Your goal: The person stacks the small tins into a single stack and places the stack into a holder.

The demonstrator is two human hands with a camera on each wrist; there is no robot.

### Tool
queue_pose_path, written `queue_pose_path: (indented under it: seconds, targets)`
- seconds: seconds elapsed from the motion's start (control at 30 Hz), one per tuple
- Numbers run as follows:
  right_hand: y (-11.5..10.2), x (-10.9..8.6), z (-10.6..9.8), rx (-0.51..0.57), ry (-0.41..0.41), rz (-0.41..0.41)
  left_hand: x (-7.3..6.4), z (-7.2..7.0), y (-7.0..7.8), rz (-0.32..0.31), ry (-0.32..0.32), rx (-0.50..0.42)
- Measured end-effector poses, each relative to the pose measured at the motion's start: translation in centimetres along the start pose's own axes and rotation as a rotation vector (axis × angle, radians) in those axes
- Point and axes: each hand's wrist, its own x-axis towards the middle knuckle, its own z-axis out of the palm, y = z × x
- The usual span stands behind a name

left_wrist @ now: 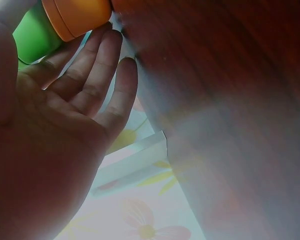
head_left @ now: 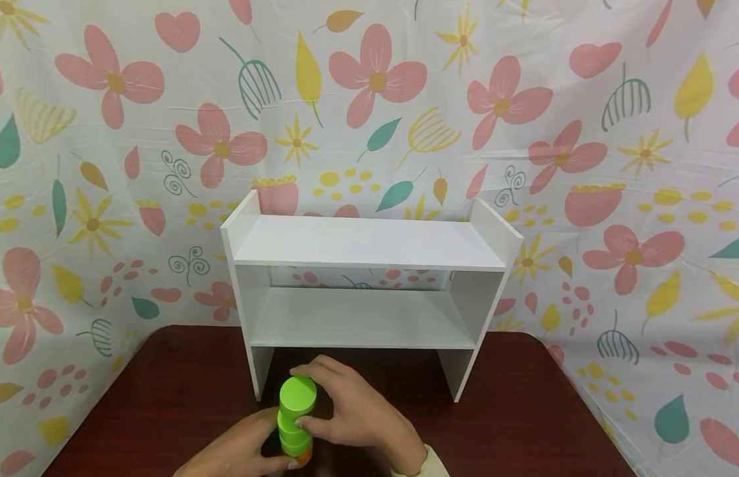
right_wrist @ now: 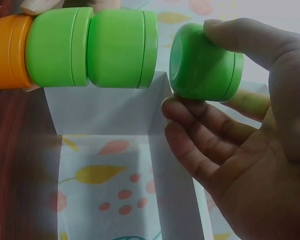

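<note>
At the table's front, small round lidded jars stand one on another: an orange jar point(head_left: 305, 456) lowest, with green jars point(right_wrist: 121, 49) above it. My left hand point(head_left: 240, 445) holds the lower part of this stack, thumb and fingers on opposite sides. My right hand point(head_left: 354, 407) pinches one more green jar point(right_wrist: 202, 67) between thumb and fingers. In the right wrist view a narrow gap parts that jar from the top of the stack. The left wrist view shows the orange jar point(left_wrist: 80, 17) beside the left fingertips.
A white two-tier shelf point(head_left: 369, 242) stands on the dark red-brown table point(head_left: 542, 411), just beyond the hands. Its left side panel point(head_left: 240, 291) is close to the stack. Behind hangs a flower-patterned cloth point(head_left: 375, 132).
</note>
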Motion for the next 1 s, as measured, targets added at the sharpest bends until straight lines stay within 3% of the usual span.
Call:
queue_pose_path:
  seconds: [1.0]
  targets:
    - [0.24, -0.03, 0.70, 0.030, -0.050, 0.049, -0.13, -0.07, 0.01, 0.004, 0.008, -0.003]
